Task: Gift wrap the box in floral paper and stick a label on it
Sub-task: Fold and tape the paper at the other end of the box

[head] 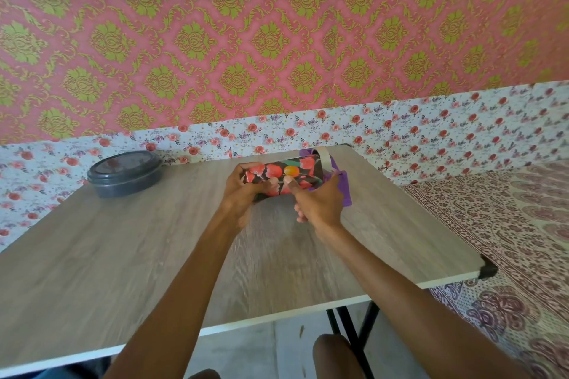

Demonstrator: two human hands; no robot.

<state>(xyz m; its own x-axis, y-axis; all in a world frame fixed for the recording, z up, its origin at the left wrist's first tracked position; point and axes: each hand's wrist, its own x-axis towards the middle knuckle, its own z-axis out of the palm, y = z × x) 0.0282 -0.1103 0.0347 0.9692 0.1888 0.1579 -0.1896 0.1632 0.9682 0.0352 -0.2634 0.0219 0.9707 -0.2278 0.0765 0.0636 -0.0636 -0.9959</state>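
- A dark grey round tub (126, 174) sits at the upper left of the table (138, 255). Its lid is on, so whatever is inside is hidden.
- The left hand (243, 191) is just left of centre. Its fingers are curled around the left end of the box (284, 177) and clamp it from the near side.
- The box is in the middle of the frame, towards the far edge of the table, and is already covered in dark paper with red and orange flowers. Its long axis runs left to right across the picture, with the right end a little higher. One long face is turned towards the camera. It is too blurred to tell whether the box rests on the table or is held just above it.
- The right hand (317, 203) is at the right end of the box. One fingertip presses on the near face, touching the paper, and the other fingers are curled in below. I cannot tell whether they grip anything.
- A purple tape dispenser (343, 186) stands just behind the right hand, beside the right end of the box, with its pale roll (323, 157) at the top.
- A printed cloth (508, 224) fills the right of the frame.
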